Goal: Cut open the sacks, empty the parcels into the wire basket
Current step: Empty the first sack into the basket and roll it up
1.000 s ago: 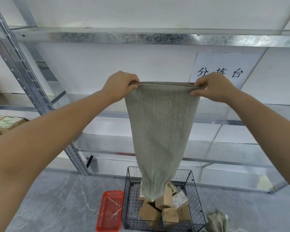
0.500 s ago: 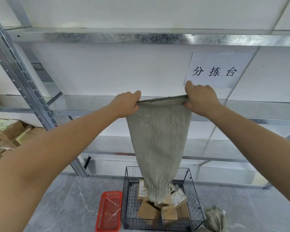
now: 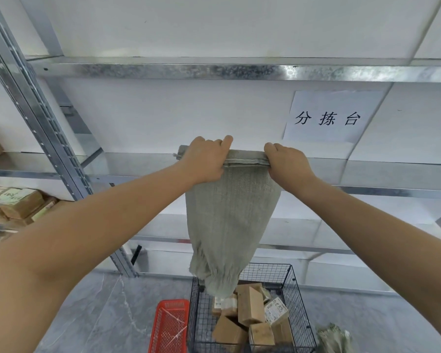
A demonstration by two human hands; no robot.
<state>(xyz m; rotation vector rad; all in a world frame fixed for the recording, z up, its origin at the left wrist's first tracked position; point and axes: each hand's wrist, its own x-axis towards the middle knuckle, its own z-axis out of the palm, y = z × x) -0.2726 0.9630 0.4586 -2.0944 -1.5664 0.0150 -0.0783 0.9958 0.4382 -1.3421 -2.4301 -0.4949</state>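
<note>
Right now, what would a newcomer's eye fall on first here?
The grey sack, in the centre, held upside down by the left hand and right hand gripping its stitched edge. Its gathered mouth hangs over the wire basket below, where brown parcels lie piled. A red crate stands left of that basket.

Sack [image 3: 229,225] hangs above wire basket [image 3: 299,299]; parcels [image 3: 250,305] lie in basket. Crate [image 3: 169,327] just left of basket, second sack [image 3: 334,337] right. Shelving [image 3: 163,71] behind.
</note>
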